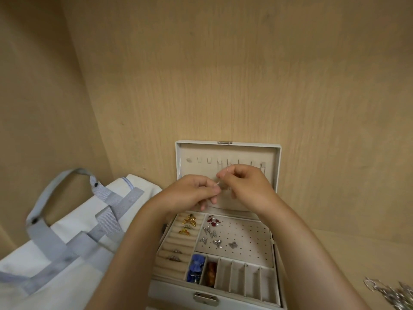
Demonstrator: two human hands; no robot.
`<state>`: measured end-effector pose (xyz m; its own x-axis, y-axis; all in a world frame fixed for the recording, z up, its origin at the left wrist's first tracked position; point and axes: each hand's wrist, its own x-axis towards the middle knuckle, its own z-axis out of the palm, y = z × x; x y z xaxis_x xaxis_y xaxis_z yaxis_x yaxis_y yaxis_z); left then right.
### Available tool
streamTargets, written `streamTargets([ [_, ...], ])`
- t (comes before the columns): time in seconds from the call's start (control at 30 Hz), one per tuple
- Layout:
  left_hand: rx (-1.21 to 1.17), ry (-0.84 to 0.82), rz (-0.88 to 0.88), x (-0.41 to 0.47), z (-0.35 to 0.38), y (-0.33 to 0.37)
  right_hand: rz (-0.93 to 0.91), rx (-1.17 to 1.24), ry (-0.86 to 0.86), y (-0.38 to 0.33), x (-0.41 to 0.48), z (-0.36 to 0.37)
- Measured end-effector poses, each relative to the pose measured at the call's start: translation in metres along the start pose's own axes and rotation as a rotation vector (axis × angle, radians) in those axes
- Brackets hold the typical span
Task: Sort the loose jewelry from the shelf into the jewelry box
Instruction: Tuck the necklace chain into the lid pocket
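Fingers (210,190) pinch a chain (220,183); jewelry box (169,292) holds rings (176,251), earrings (217,242).

You hold one fine chain (226,170) between left hand (194,192) and right hand (248,186). Below them: one jewelry box (169,291), three gold ornaments (189,219), two silver rings (176,251). Leftward: one tote bag (67,242).

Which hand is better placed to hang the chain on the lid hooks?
Right, probably: the right hand pinches the chain just under the hooks in the lid; the left hand holds it lower.
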<state>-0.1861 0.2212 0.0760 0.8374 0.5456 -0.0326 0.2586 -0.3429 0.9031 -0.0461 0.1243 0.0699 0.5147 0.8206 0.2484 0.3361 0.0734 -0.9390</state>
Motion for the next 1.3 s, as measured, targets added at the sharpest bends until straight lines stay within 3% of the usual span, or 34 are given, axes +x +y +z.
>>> streamTargets([
  [0.17,0.078,0.102,0.049,-0.005,-0.011,0.005,0.149,-0.339,-0.295,0.011,-0.004,0.004],
  [0.27,0.102,0.138,0.094,-0.005,-0.009,0.008,0.113,-0.238,-0.371,0.014,-0.009,0.017],
  [0.33,0.101,0.155,0.119,-0.004,-0.009,0.009,0.079,-0.185,-0.309,0.014,-0.010,0.023],
  [0.47,0.201,0.206,0.111,-0.001,-0.012,0.003,-0.067,-0.370,-0.070,0.012,-0.007,0.024],
  [0.73,0.547,0.194,0.020,0.010,-0.007,-0.008,-0.170,-0.502,0.051,-0.013,0.011,0.017],
  [0.97,0.706,0.212,-0.013,0.009,-0.005,-0.014,-0.253,-0.768,-0.029,-0.028,0.031,0.014],
  [1.1,0.697,0.231,0.019,0.009,-0.007,-0.014,-0.211,-0.973,-0.132,-0.013,0.028,0.018],
  [1.3,0.723,0.234,0.050,0.011,-0.007,-0.016,-0.204,-1.030,-0.160,-0.003,0.019,0.016],
])
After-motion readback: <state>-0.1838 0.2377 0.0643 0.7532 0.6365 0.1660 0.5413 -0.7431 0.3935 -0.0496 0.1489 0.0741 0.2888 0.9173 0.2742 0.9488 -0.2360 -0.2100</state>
